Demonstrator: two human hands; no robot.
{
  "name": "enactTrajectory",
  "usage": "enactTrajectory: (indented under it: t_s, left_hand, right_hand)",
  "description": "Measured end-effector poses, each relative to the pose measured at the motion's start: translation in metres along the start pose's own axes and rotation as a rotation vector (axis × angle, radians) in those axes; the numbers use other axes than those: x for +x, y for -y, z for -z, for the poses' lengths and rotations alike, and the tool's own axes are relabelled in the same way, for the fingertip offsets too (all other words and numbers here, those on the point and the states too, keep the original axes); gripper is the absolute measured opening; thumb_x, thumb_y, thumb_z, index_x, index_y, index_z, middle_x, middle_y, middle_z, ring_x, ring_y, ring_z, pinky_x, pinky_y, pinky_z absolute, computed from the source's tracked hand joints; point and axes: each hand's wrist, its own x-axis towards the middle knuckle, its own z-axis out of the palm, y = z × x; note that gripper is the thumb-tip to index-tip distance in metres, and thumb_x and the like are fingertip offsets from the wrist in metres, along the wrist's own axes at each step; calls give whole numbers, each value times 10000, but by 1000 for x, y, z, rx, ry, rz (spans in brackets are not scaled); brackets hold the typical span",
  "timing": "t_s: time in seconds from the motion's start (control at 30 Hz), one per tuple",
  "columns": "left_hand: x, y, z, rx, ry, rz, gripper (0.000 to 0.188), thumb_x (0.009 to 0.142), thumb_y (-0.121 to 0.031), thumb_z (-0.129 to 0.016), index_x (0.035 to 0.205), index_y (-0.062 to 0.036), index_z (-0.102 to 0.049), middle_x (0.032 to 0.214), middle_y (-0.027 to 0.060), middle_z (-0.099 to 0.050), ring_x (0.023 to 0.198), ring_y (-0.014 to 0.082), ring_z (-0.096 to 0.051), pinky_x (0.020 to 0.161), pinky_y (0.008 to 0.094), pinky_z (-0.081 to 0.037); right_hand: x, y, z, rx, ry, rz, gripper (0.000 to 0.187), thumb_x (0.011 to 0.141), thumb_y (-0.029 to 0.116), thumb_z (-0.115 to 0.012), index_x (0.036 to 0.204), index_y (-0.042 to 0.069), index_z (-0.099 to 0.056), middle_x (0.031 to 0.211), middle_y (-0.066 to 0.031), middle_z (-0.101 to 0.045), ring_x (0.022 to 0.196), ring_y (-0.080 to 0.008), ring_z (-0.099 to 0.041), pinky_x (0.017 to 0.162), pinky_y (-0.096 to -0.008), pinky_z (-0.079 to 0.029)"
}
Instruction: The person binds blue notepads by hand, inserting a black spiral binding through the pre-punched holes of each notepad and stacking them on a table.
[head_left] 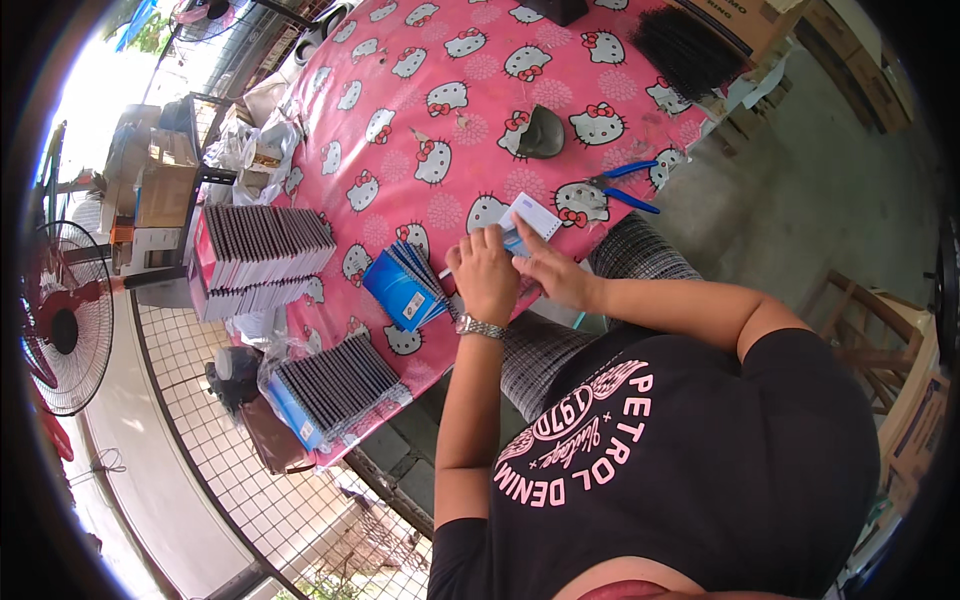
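Note:
Both hands are at a small unbound notebook point(537, 214) at the table's near edge, with white pages, a row of punched holes and some blue showing below. My right hand point(556, 274) grips it, fingers lying along the pages. My left hand point(484, 274), a metal watch at its wrist, has its fingers bent over the notebook's left part, which it mostly hides. A thin pale strip sticks out left of that hand; I cannot tell what it is. Just left lie several blue spiral notebooks point(396, 287), fanned and overlapping.
Blue-handled pliers point(628, 187) lie at the right table edge, near a dark grey dish point(541, 133). Black binding coils point(684, 52) are heaped at the far right. Notebook stacks point(265, 248) and a plastic-wrapped stack point(335, 385) stand at left, beyond them a fan point(66, 325).

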Motion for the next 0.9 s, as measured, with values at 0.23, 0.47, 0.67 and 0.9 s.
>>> enactTrajectory:
  t_s: [0.23,0.47,0.67,0.9]
  left_hand:
    - [-1,1,7,-83,29,-155,259,850,-99,-574,1106,-75,-599,1030,96,-645,1029,286,-586,982,443,-362]
    - [-3,-5,4,-240,-20,-111,228,864,-117,-623,1089,-88,-596,1027,77,-637,1033,285,-580,981,436,-361]
    - [-10,2,0,-327,-69,-105,231,861,-101,-657,1081,-72,-590,1044,87,-635,1038,287,-578,969,432,-368]
    - [-15,3,-8,-322,-141,-94,226,845,-75,-678,1055,-68,-594,1011,80,-647,973,282,-596,935,422,-390]
  right_hand:
    - [51,10,72,101,335,-327,316,1007,258,-552,1193,35,-677,1073,-124,-705,1007,-215,-650,923,-339,-481]
    - [64,13,82,-140,388,87,227,799,32,-715,1021,75,-722,983,-84,-612,903,-241,-629,778,-363,-508]
    - [53,10,76,-45,386,40,236,797,-5,-711,1023,65,-703,1022,-84,-583,886,-240,-619,768,-363,-507]
    - [48,13,73,-31,361,-7,235,814,0,-707,1043,49,-688,938,-91,-624,854,-231,-620,748,-345,-498]
